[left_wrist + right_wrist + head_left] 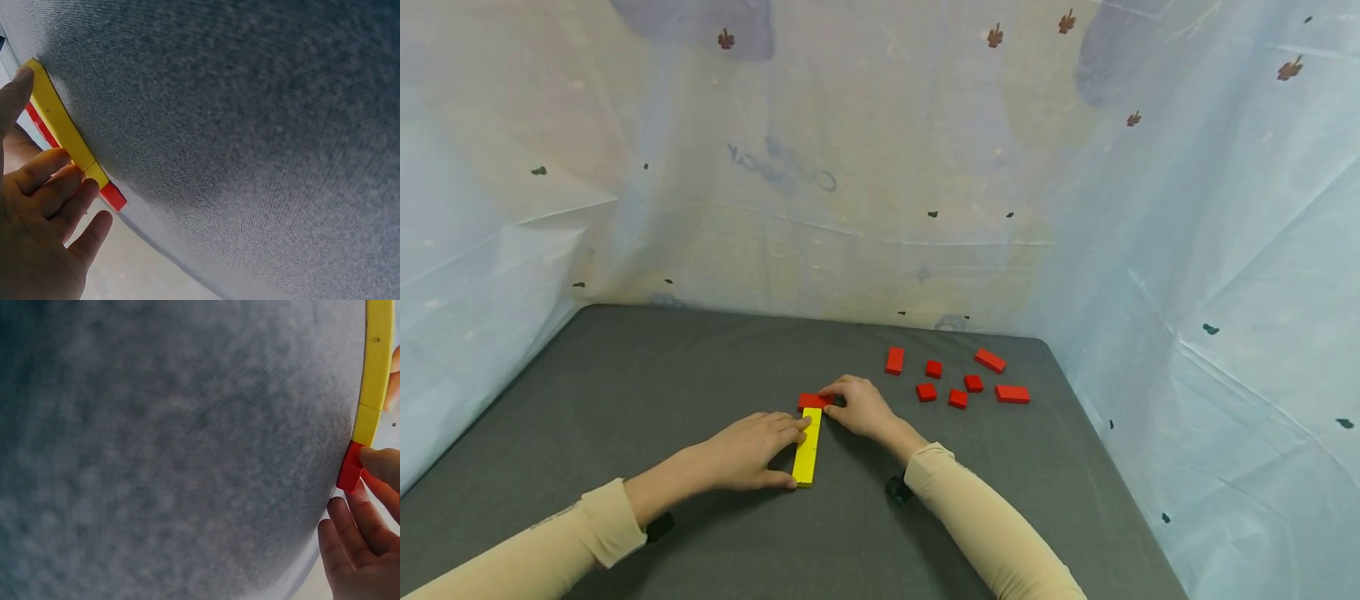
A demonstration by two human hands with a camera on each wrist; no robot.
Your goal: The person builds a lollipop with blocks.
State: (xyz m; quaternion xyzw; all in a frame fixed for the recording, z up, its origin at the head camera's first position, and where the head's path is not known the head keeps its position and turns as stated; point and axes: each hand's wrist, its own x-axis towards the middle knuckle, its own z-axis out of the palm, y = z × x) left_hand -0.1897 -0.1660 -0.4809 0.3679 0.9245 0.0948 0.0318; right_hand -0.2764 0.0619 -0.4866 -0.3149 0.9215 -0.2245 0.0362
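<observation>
Yellow strip [806,460] lies near-to-far, just right of the left hand [751,450], whose spread thumb and fingers I see touching it. Across its far end lies a red block [809,402], right end pinched by the right hand [861,408]. Grey table [625,367] gives me room left; loose red blocks [958,398] sit far right.

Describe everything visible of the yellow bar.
The yellow bar is straight and smooth-looking, with a crosswise seam near its far end and a small dark mark; material unclear. It lies flat on the gray table, far end against a red block. The left hand touches its left side and near end.
</observation>
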